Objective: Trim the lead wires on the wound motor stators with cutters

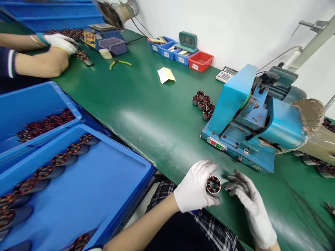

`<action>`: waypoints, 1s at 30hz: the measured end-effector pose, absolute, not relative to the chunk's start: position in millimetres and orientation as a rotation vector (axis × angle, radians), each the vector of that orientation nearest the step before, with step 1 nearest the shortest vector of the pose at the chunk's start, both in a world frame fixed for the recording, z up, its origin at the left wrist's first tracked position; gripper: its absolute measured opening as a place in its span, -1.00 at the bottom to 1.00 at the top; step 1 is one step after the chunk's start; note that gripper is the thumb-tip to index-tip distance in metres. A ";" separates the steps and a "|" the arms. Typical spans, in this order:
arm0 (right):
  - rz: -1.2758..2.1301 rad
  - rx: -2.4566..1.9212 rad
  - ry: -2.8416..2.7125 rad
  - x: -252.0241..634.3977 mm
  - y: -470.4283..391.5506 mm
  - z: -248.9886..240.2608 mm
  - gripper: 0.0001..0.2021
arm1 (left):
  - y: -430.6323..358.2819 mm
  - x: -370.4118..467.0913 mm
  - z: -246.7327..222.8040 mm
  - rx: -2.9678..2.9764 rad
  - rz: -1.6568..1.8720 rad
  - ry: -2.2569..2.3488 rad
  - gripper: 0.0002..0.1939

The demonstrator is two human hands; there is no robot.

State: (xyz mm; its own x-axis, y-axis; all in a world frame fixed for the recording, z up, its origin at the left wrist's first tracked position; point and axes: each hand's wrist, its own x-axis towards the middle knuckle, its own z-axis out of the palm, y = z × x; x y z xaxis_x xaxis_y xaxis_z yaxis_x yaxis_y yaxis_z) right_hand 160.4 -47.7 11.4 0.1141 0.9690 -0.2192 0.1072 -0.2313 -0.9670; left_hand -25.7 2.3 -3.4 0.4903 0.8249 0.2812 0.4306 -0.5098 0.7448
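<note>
My left hand (pixel 199 188), in a white glove, is closed around a motor stator (pixel 213 184). The stator is a short metal ring with copper windings inside, held upright so its round end faces me. Just to its right is my right hand (pixel 248 202), gloved, with blackened fingertips. Its fingers are bent and slightly apart, close to the stator, and I see nothing held in them. Beyond my hands stands a blue belt machine (pixel 235 118) with red and green buttons. A group of several stators (pixel 202 104) sits left of it.
A blue tray (pixel 112 174) with a row of stators is at left, beside a blue bin (pixel 28 101) of wound parts. A co-worker's gloved hand (pixel 61 43) works at the far left. Green-handled pliers (pixel 120 62), a red bin (pixel 201 61) and a calculator (pixel 226 74) are on the green table.
</note>
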 end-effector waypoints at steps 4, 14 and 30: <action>1.193 -1.541 -1.349 144.6 -44.7 8.0 -0.76 | 8.3 -30.1 -3.5 2.100 0.717 0.874 -0.11; 0.440 -1.870 -1.749 152.2 -56.3 -6.4 -0.73 | 2.2 -25.7 -0.3 2.059 0.833 1.094 -0.34; -0.044 -1.648 -2.238 148.8 -67.1 -11.4 -0.64 | 7.5 -77.9 -7.6 2.164 0.829 0.934 -0.88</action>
State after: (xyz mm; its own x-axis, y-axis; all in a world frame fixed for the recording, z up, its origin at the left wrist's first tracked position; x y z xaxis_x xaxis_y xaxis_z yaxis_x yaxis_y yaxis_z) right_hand 148.8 -67.1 -11.4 -0.2550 0.9181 0.3034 0.9294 0.3192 -0.1850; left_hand -77.9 7.5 -7.6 0.5504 0.7818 0.2932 0.3838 -0.5487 0.7427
